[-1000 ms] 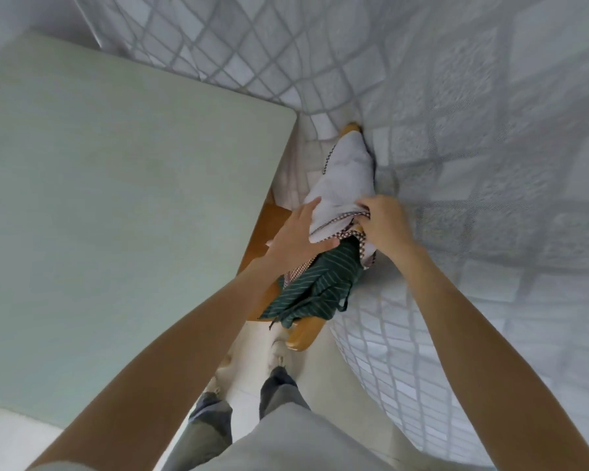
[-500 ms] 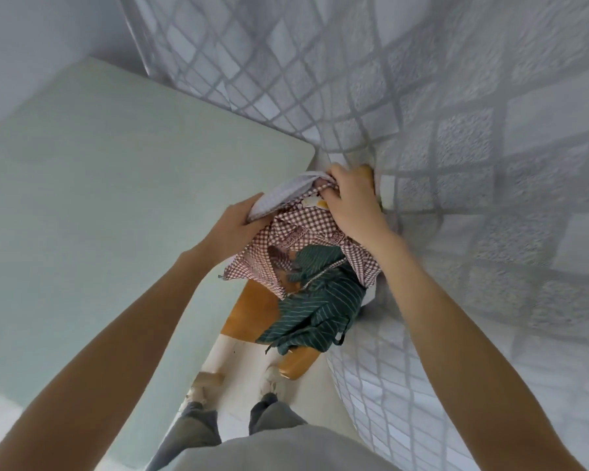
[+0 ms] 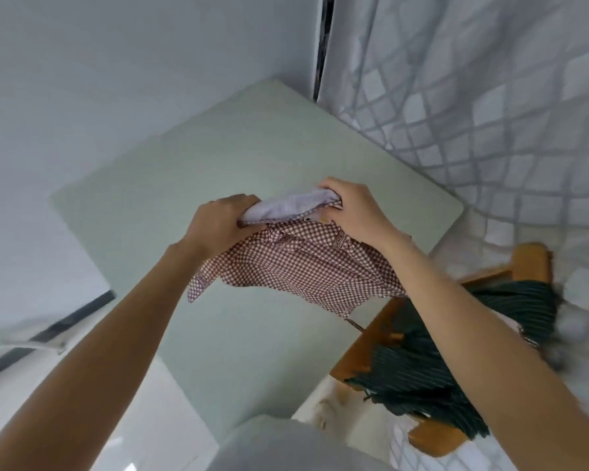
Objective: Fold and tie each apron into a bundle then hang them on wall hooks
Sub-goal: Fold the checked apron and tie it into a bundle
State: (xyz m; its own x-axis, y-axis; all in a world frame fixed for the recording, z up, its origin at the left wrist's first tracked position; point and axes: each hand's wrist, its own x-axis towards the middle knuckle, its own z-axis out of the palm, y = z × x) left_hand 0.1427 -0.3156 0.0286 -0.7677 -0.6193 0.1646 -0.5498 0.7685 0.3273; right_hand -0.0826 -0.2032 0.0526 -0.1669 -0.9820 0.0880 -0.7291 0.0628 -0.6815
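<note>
Fingers (image 3: 238, 207) of both hands grip checked apron (image 3: 296, 266)

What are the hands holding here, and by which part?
Both hold the red checked apron by its bunched top edge: left hand at the left end, right hand at the right. The rest hangs below.

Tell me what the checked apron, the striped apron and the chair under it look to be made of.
Checked apron: thin woven cloth, probably cotton, matte; it drapes and bunches where the left hand and right hand grip it.
Striped apron: dark green woven fabric with pale stripes, soft folds, no sheen.
Chair: likely wood, orange-brown with a smooth, slightly glossy finish; grain is too blurred to confirm.
</note>
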